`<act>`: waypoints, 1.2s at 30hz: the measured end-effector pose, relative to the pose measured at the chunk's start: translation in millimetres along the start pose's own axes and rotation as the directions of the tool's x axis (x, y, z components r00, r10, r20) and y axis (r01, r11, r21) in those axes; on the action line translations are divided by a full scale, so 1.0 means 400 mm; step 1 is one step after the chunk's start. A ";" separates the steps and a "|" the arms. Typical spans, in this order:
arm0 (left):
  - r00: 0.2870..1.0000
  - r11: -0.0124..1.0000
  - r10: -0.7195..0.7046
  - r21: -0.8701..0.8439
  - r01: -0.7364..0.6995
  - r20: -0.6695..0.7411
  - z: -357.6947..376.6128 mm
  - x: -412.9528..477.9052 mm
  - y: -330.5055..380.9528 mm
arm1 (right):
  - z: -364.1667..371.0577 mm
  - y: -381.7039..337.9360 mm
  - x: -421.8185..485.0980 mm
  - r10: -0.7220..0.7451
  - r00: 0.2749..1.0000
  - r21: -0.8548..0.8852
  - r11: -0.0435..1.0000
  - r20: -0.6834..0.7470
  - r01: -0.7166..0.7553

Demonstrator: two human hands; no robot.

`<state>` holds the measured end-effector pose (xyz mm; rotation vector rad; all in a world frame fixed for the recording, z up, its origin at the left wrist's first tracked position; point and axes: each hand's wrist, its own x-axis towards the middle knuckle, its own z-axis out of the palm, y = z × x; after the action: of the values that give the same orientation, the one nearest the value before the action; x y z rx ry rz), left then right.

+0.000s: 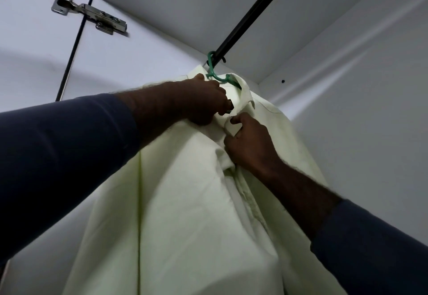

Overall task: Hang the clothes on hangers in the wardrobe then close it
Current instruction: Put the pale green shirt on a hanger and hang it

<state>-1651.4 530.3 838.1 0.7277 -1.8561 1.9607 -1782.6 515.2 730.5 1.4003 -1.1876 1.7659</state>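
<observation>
a pale green cotton shirt hangs on a green plastic hanger hooked over the black wardrobe rail; left hand and right hand both pinch its collar front.

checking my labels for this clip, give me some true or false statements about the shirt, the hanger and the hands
The green hanger hooks over the black rail. True.
The shirt is dark blue. False: it is a pale cream-green.
The left hand and the right hand both hold the shirt near its collar. True.
The metal hinge sits on the right wall. False: it is at the upper left.
</observation>
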 end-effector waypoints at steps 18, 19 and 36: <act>0.652 0.534 -0.756 -0.622 0.573 -0.048 0.049 -0.122 -0.093 | -0.068 -0.013 -0.020 -0.279 0.934 -0.163 0.955 -0.221 0.247; 0.626 0.456 -0.777 -0.631 0.628 0.061 0.041 -0.141 -0.114 | -0.067 -0.036 -0.016 -0.307 0.917 -0.111 0.951 -0.253 0.288; 0.647 0.069 -0.507 -0.722 0.689 0.569 -0.029 -0.362 -0.053 | 0.045 -0.287 -0.203 -0.069 0.762 0.177 0.982 0.643 -0.061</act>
<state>-1523.7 557.8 771.4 1.0170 -1.8417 0.1311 -1654.0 555.3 686.3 2.2480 -1.3639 1.4410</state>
